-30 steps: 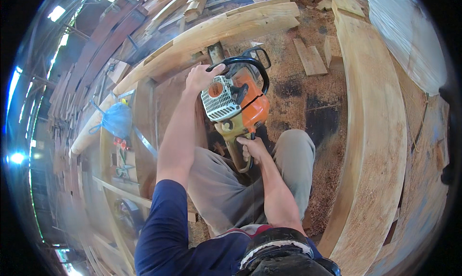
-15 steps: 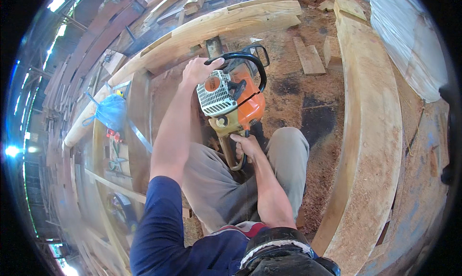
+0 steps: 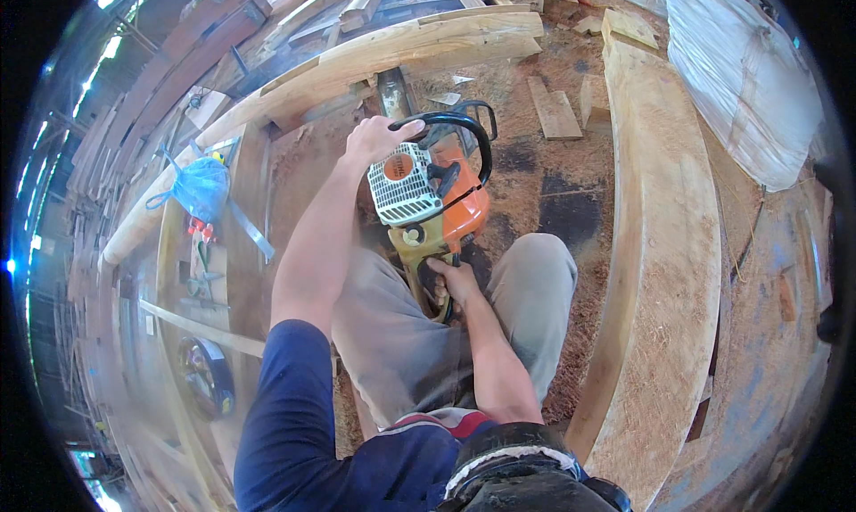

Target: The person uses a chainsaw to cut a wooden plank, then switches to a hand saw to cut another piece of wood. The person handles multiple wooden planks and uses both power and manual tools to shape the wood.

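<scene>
Left hand (image 3: 376, 143): fingers closed about the near end of the black front handle (image 3: 455, 117) of the chainsaw; undersides of the fingers hidden.
Right hand (image 3: 458, 283): fingers curled closed round the rear handle (image 3: 415, 276) of the same saw; position of the trigger finger cannot be told.
Chainsaw (image 3: 465, 198): one, orange housing, white grille cover, tan rear section; held by both hands, its rear end between the bent knees (image 3: 535, 267). Landmark for all entries below.
Metal bar (image 3: 392, 93): beyond the chainsaw, reaching toward the beam; contact with the wood cannot be told.
Long beam (image 3: 428, 46): beyond the chainsaw, running across and down to its left; notched in places, no cut right through visible.
Thick curved timber (image 3: 673, 235): right of the chainsaw, well apart, wood dust on its top face.
Short boards (image 3: 553, 109): beyond the chainsaw and to its right, on the dusty ground.
Blue bag-like item (image 3: 200, 191): left of the chainsaw.
Progress, as judged: sawing looks under way, since chips and short pieces lie about; the beam appears not severed, and how much cutting is left cannot be told.
</scene>
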Demonstrator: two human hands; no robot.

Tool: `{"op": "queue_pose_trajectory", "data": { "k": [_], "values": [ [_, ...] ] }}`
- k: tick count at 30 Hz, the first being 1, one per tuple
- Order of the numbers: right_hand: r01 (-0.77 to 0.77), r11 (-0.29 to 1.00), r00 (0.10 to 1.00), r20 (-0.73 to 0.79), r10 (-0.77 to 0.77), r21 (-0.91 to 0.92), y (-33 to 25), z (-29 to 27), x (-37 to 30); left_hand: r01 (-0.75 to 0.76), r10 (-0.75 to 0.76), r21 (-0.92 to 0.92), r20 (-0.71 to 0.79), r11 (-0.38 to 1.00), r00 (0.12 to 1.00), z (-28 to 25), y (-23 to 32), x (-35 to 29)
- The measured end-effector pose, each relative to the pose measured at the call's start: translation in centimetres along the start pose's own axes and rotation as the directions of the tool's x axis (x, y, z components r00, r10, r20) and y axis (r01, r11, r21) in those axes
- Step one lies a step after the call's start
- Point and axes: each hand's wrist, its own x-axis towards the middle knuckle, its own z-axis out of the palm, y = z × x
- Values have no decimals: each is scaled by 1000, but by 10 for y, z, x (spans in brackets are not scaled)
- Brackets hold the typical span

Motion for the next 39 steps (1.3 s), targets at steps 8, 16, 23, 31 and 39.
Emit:
{"op": "queue_pose_trajectory", "data": {
  "k": [8,16,23,31,39],
  "values": [
    [89,995,989,-122,-83,42,10,-22,-46,-104,104,-1,-22,995,994,11,27,-24],
    [118,983,979,-181,-91,144,11,-51,-60,-104,104,-4,8,995,995,13,63,-25],
    [106,981,979,-192,-74,162,10,-59,-47,-69,72,-45,69,997,995,12,63,4],
    [223,921,899,-299,-321,-318,-33,-35,-89,-25,37,-96,128,995,991,-26,85,11],
    [-217,955,866,-491,93,-202,-130,-3,-161,90,15,-228,418,969,908,-79,116,47]
  ]
}}
